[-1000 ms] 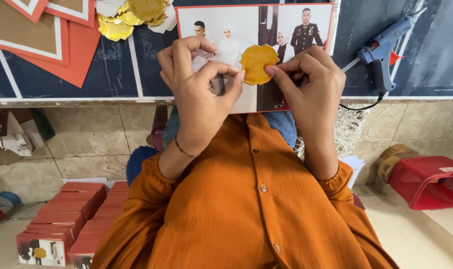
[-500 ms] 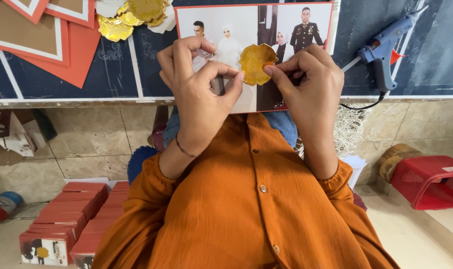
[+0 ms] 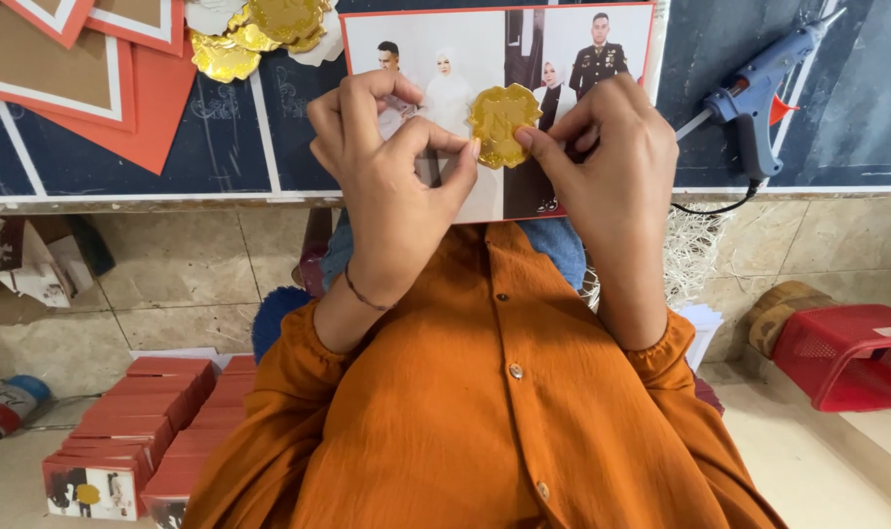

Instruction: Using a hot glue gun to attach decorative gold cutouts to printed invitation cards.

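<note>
Both my hands, left hand [image 3: 392, 186] and right hand [image 3: 602, 157], pinch the gold seal [image 3: 502, 122] above the bench's near edge; a crooked press risks creasing the photo card [image 3: 485, 59].

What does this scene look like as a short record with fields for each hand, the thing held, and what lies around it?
left hand: pinches the seal's left edge
right hand: pinches the seal's right edge
gold seal: scalloped, embossed, held over the photo card
photo card: red-bordered, on the dark table
glue gun: blue, lying at right
more gold seals: piled at top left
red boxes: stacked on the floor
</note>
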